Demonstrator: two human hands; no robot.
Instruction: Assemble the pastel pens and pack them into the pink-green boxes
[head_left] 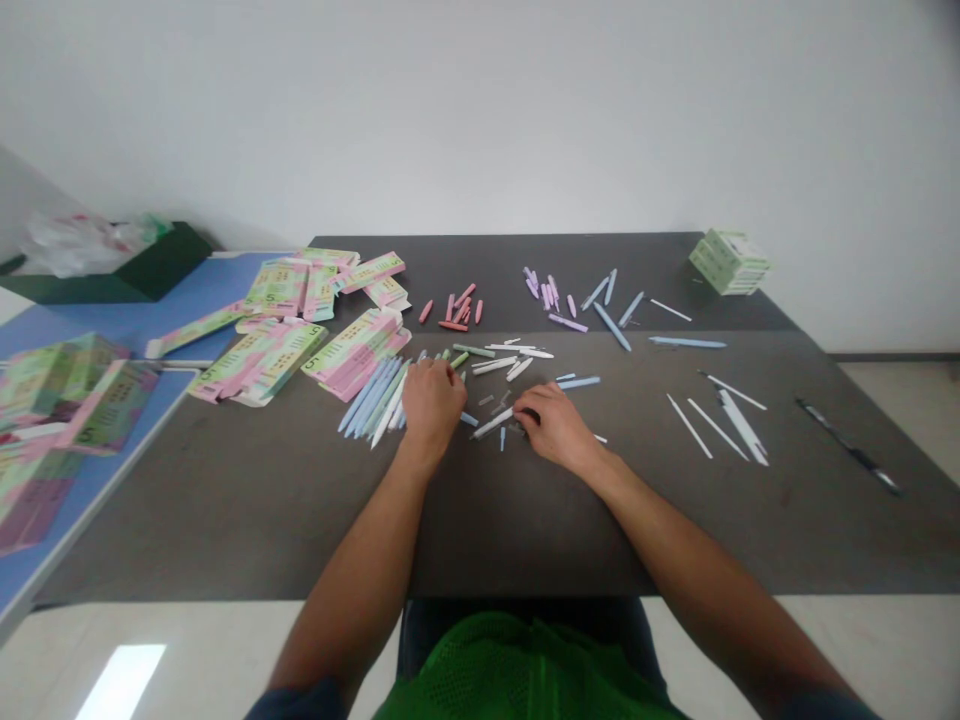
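Observation:
Both my hands rest on a dark grey table among scattered pen parts. My left hand lies knuckles up with fingers curled, beside a row of blue and white pen barrels; what its fingers hold is hidden. My right hand has its fingers pinched on a white pen barrel that points left towards the other hand. Small grey and blue bits lie between the two hands.
Pink caps, purple parts, blue barrels and white refills lie in groups farther out. Flat printed cartons pile at the left, more on a blue table. A carton stack sits far right; a black pen lies near the right edge.

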